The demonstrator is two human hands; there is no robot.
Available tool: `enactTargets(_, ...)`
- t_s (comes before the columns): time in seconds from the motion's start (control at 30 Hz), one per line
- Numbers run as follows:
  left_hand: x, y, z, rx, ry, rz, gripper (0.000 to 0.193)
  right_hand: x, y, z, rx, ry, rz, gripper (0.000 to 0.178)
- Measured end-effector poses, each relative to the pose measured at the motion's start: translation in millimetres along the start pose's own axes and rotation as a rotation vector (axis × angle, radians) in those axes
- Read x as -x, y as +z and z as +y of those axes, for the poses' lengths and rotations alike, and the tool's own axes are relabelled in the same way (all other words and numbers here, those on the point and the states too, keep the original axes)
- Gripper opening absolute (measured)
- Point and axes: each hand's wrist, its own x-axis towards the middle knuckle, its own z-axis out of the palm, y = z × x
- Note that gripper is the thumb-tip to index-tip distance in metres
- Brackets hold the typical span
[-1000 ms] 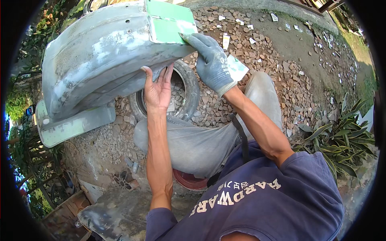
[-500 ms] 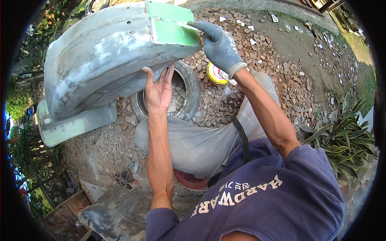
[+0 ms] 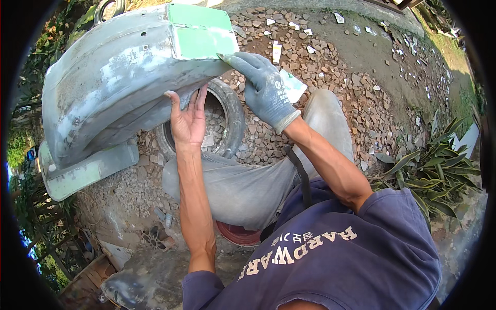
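Observation:
A large curved fender (image 3: 108, 77), grey and patchy with a light green end, fills the upper left. My bare left hand (image 3: 189, 120) is under its lower edge, palm up, thumb apart and fingers stretched out; the fingertips touch the underside and are partly hidden. My right hand (image 3: 261, 85), in a grey work glove, reaches to the lower corner of the green end. Its fingers are extended, with the tips against the edge; I see nothing held in them.
A tire (image 3: 235, 121) lies under the fender, and a pale green panel (image 3: 88, 173) at the left. A tube (image 3: 276, 51) and a pale sheet (image 3: 293, 87) rest on broken stones (image 3: 330, 67). Spiky plants (image 3: 429, 170) grow at right; a reddish round thing (image 3: 237, 233) is beneath me.
My right hand has moved down and left from the green face to its lower corner. The whole view has shifted slightly; the yellow lid near the glove is now out of sight.

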Motion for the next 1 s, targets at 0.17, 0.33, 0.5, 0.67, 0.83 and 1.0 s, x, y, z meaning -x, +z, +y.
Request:
enactTargets(0.17,2.7,8.8,-2.1,0.016,-0.011,-0.013,0.081,65.3,-46.4,52.2,0.217,0.075,-0.163,0.061)
enactTargets(0.33,0.6,15.4,-5.7,0.048,-0.003,-0.022,0.084,91.9,-92.5,172.5,0.629,0.297,-0.327,0.050)
enactTargets(0.5,4.3,9.5,-4.1,0.039,0.023,-0.004,0.082,74.0,-87.2,203.2,0.755,0.149,-0.459,0.050)
enactTargets(0.67,2.5,8.7,-5.4,0.040,0.009,-0.022,0.080,71.7,-76.3,222.0,0.791,0.065,-0.591,0.045)
enactTargets(0.83,2.5,9.0,-6.1,0.028,0.018,-0.027,0.080,75.3,-70.3,220.3,0.812,0.055,-0.611,0.049)
enactTargets(1.0,4.7,10.2,-5.2,0.029,0.022,0.005,0.081,81.0,-63.3,207.7,0.817,0.141,-0.669,0.051)
